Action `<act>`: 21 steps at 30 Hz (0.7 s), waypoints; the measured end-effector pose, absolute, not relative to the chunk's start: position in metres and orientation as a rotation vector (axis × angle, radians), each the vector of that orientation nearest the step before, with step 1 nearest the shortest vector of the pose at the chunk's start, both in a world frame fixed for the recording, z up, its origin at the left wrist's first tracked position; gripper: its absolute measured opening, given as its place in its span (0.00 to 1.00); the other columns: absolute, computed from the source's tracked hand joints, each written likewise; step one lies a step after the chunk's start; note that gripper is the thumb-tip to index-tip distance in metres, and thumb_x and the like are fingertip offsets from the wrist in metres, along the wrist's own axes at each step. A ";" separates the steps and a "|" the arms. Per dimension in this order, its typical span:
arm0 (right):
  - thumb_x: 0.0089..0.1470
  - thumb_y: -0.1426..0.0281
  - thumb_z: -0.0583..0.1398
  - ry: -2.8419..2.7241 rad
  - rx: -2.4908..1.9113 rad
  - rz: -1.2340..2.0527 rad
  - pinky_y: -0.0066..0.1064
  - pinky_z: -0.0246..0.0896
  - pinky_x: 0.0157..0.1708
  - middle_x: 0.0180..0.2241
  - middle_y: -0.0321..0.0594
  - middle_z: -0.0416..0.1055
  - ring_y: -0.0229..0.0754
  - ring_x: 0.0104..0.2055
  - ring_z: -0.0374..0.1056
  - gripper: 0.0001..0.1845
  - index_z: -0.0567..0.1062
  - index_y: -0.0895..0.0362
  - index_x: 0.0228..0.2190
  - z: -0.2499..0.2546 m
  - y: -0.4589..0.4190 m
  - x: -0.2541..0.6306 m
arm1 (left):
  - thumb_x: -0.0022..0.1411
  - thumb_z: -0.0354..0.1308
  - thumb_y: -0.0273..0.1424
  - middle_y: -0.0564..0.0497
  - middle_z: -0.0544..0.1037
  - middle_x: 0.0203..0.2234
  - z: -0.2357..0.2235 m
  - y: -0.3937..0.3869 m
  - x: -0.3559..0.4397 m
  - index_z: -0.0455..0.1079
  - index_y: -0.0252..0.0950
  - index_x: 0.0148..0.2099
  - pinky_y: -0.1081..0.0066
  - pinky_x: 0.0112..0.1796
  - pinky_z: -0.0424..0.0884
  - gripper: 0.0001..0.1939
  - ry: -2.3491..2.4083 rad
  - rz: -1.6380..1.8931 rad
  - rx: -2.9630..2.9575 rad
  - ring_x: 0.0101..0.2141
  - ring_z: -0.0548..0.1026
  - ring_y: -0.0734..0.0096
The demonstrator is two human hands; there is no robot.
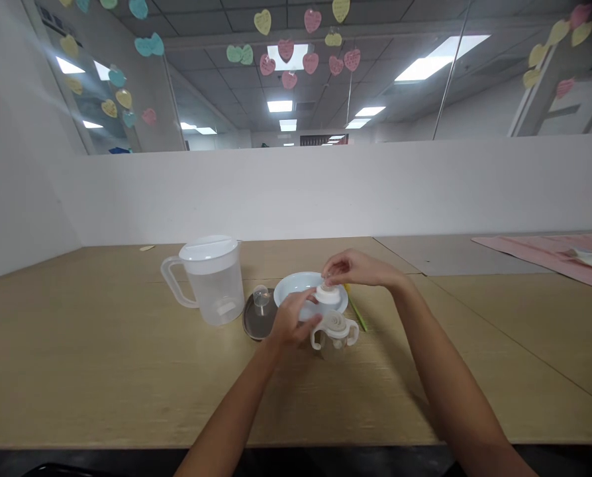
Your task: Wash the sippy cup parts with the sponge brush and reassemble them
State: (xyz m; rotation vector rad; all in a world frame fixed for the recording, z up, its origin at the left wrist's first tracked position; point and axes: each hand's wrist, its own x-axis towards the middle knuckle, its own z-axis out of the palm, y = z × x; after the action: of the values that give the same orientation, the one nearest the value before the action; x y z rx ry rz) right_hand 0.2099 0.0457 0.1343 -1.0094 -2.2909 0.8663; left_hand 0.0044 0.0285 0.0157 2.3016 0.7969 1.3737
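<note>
My left hand (292, 320) holds a small white screw ring (328, 295) just above a white plate (289, 288). My right hand (351, 268) hovers over the same ring with its fingers pinched at the ring's top; what the fingertips grip is too small to make out. Right below stands a small clear baby bottle (334, 333) with two white side handles. Left of my left hand a clear dome cap (261, 296) rests on a dark round lid (253, 321).
A translucent water jug (211, 278) with a white lid stands left of the plate. A green-yellow stick (355, 308) lies right of the plate. A pink cloth (549, 255) covers the far right of the wooden desk (102, 371). A white partition rises behind.
</note>
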 end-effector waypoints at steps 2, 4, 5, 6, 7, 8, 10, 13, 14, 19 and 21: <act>0.41 0.60 0.64 -2.402 -1.066 0.801 0.27 0.60 0.31 0.29 0.39 0.74 0.40 0.33 0.69 0.16 0.76 0.59 0.29 0.145 0.031 0.217 | 0.55 0.54 0.48 0.41 0.74 0.44 0.016 0.020 0.012 0.62 0.34 0.56 0.57 0.49 0.64 0.32 0.753 1.269 2.441 0.45 0.70 0.55; 0.42 0.59 0.64 -2.458 -1.084 0.744 0.27 0.59 0.29 0.28 0.38 0.74 0.39 0.32 0.68 0.15 0.75 0.58 0.28 0.151 0.018 0.218 | 0.52 0.56 0.50 0.41 0.73 0.45 0.016 0.014 0.020 0.61 0.35 0.56 0.57 0.48 0.64 0.35 0.762 1.218 2.466 0.46 0.70 0.54; 0.42 0.59 0.63 -2.488 -1.090 0.721 0.27 0.58 0.29 0.28 0.38 0.73 0.39 0.31 0.67 0.15 0.75 0.58 0.27 0.153 0.014 0.217 | 0.51 0.58 0.50 0.41 0.72 0.46 0.016 0.011 0.024 0.60 0.35 0.56 0.57 0.49 0.63 0.35 0.775 1.207 2.462 0.46 0.70 0.54; 0.42 0.59 0.63 -2.523 -1.092 0.698 0.26 0.57 0.28 0.28 0.38 0.73 0.38 0.31 0.67 0.15 0.75 0.58 0.27 0.153 0.010 0.215 | 0.50 0.59 0.49 0.41 0.72 0.47 0.016 0.009 0.027 0.60 0.36 0.56 0.57 0.49 0.63 0.36 0.792 1.202 2.455 0.47 0.69 0.54; 0.43 0.60 0.63 -2.561 -1.093 0.678 0.26 0.57 0.28 0.28 0.37 0.73 0.38 0.30 0.66 0.13 0.75 0.58 0.26 0.152 0.008 0.212 | 0.49 0.60 0.48 0.42 0.71 0.48 0.016 0.008 0.029 0.60 0.36 0.56 0.57 0.50 0.63 0.36 0.815 1.206 2.444 0.48 0.69 0.54; 0.43 0.62 0.63 -2.598 -1.093 0.664 0.26 0.56 0.28 0.27 0.37 0.73 0.38 0.30 0.66 0.12 0.74 0.58 0.26 0.151 0.007 0.209 | 0.49 0.61 0.47 0.42 0.71 0.48 0.015 0.007 0.030 0.60 0.35 0.55 0.57 0.50 0.63 0.35 0.839 1.220 2.429 0.48 0.69 0.54; 0.43 0.65 0.62 -2.656 -1.091 0.650 0.26 0.56 0.29 0.28 0.36 0.72 0.37 0.31 0.66 0.09 0.74 0.58 0.25 0.148 0.008 0.202 | 0.49 0.62 0.45 0.42 0.72 0.47 0.015 0.006 0.031 0.62 0.35 0.53 0.57 0.49 0.63 0.33 0.880 1.242 2.398 0.47 0.69 0.54; 0.42 0.68 0.62 -2.684 -1.124 0.640 0.25 0.55 0.28 0.27 0.36 0.72 0.37 0.31 0.65 0.06 0.74 0.59 0.25 0.142 0.014 0.196 | 0.48 0.63 0.43 0.43 0.74 0.43 0.015 0.006 0.030 0.65 0.34 0.50 0.59 0.47 0.65 0.29 0.892 1.251 2.390 0.45 0.71 0.55; 0.42 0.69 0.62 -2.687 -1.150 0.634 0.25 0.55 0.28 0.27 0.37 0.72 0.37 0.30 0.65 0.05 0.74 0.59 0.25 0.141 0.016 0.195 | 0.48 0.63 0.43 0.43 0.74 0.42 0.015 0.007 0.029 0.65 0.34 0.50 0.59 0.47 0.65 0.29 0.893 1.258 2.398 0.44 0.71 0.54; 0.40 0.73 0.62 -2.689 -1.210 0.667 0.25 0.57 0.29 0.26 0.37 0.74 0.38 0.30 0.67 0.03 0.76 0.59 0.23 0.136 0.022 0.196 | 0.46 0.64 0.42 0.43 0.74 0.43 0.013 0.011 0.028 0.65 0.36 0.51 0.59 0.47 0.64 0.31 0.884 1.288 2.442 0.44 0.71 0.53; 0.39 0.75 0.61 -2.691 -1.195 0.675 0.25 0.57 0.29 0.27 0.37 0.75 0.39 0.31 0.68 0.05 0.77 0.59 0.24 0.135 0.021 0.196 | 0.46 0.64 0.42 0.43 0.75 0.42 0.011 0.012 0.028 0.65 0.36 0.50 0.60 0.46 0.65 0.30 0.890 1.278 2.450 0.43 0.71 0.54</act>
State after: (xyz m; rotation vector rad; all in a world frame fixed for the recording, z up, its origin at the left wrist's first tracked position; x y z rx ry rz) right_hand 0.1960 0.0215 0.1349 -1.1947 -2.6906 0.6748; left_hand 0.0282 0.0125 0.0111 2.4501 0.8904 1.2775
